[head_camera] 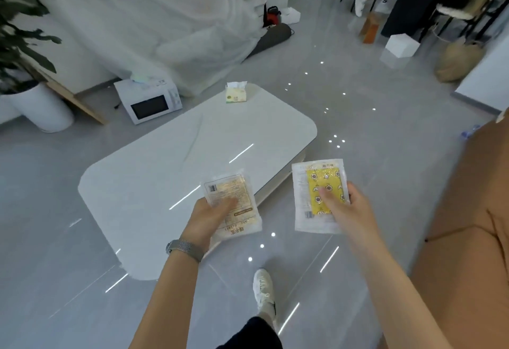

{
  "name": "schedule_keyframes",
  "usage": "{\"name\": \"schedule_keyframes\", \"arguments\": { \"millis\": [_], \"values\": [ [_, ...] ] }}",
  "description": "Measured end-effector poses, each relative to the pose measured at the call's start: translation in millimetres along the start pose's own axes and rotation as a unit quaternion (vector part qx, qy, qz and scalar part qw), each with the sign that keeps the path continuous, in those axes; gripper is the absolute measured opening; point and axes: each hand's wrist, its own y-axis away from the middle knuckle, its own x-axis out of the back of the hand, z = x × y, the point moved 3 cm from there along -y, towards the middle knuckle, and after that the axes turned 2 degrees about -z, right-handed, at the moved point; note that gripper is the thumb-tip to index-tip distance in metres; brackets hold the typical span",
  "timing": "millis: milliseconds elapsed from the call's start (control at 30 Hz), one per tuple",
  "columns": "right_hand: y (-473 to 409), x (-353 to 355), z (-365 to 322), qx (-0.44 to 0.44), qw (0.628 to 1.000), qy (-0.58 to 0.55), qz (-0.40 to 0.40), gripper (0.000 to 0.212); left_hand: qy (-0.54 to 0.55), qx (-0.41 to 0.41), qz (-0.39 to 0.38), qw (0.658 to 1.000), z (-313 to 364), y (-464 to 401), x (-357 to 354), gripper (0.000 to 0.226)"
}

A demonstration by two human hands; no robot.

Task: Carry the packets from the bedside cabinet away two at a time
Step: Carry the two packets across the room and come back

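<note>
Two bare forearms are reaching out, the left hand [205, 217] pinching a pale packet [232, 205] between thumb and fingers, the right hand [348, 209] gripping a yellow-patterned packet [319, 194]. Both packets are hovering over the near right end of a white tabletop [165, 172], a tissue pack [236, 93] sitting at its far end, a microwave [148, 100] standing on the floor beyond.

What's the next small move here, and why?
Probably lower both packets onto the white table. The left hand holds the pale packet just above its near edge, the right hand holds the yellow packet just past the corner, and the top nearby is bare.
</note>
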Motion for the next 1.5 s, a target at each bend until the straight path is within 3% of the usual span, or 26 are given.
{"name": "schedule_keyframes", "arguments": {
  "millis": [167,400,533,667,767,967,1100,1300,1367,1500],
  "values": [
    [-90.5,-4.1,-0.8,-0.02,0.997,0.044,-0.063,0.012,0.037,0.022,0.007,0.999,0.2,-95.8,-28.2,0.015],
    [-203.4,-13.8,4.8,-0.061,0.991,0.043,-0.114,0.013,0.062,0.044,0.027,0.997,11.2,-165.1,-59.8,0.015],
    [-261.4,-30.3,26.5,-0.066,0.984,0.05,-0.156,0.011,0.057,0.05,0.084,0.994,-3.0,-193.0,-68.7,0.012],
    [-306.6,-41.3,62.5,-0.078,0.971,0.071,-0.217,0.011,0.087,0.058,0.154,0.983,-36.1,-202.1,-82.8,0.011],
    [-335.1,-40.9,96.9,-0.088,0.954,0.098,-0.268,0.014,0.132,0.062,0.208,0.967,-74.2,-205.8,-96.0,0.023],
    [-387.1,-45.6,188.8,-0.083,0.933,0.114,-0.331,0.016,0.145,0.094,0.255,0.951,-181.4,-249.4,-124.3,0.033],
    [-423.4,-65.4,273.4,-0.079,0.923,0.099,-0.363,0.019,0.107,0.09,0.249,0.958,-252.3,-294.6,-123.3,0.021],
    [-460.2,-114.6,383.7,-0.047,0.875,0.089,-0.473,0.046,-0.089,0.063,0.194,0.975,-321.5,-366.7,-98.7,0.019],
    [-467.9,-129.4,412.2,-0.022,0.856,0.086,-0.51,0.056,-0.13,0.042,0.17,0.976,-336.8,-385.4,-97.8,0.025],
    [-478.8,-150.2,450.1,0.011,0.832,0.05,-0.552,0.065,-0.176,-0.006,0.199,0.964,-366.0,-396.4,-96.7,0.045]
  ]
}}
